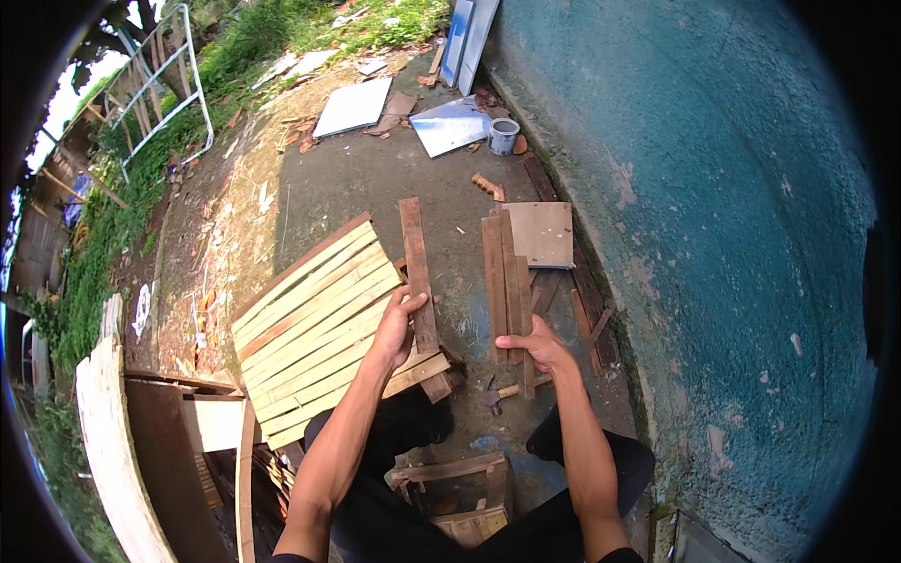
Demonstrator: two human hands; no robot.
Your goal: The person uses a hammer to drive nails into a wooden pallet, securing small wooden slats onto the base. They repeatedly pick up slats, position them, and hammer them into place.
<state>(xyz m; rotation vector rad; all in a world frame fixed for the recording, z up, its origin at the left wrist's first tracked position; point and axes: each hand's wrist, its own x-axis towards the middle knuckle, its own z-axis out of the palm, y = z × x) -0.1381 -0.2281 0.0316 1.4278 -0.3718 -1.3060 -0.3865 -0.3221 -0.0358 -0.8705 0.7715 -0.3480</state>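
My left hand (398, 324) is closed around a dark brown wooden plank (414, 246), held upright with its far end pointing away from me. My right hand (542, 345) grips a bundle of narrow wooden slats (507, 281), thumb across the front and fingers behind. Beside the left hand lies a panel of pale slats (314, 333) laid side by side, with a darker strip along its far edge. A hammer (497, 395) with a wooden handle rests on the ground below the hands, partly behind the slats' lower end.
A low wooden frame (450, 471) sits between my legs. The blue-green wall (694, 235) runs along the right, with a square board (544, 235) and loose wood near its base. Farther off are a paint can (503, 136) and white sheets (352, 106). Scrap wood (122, 432) leans at left.
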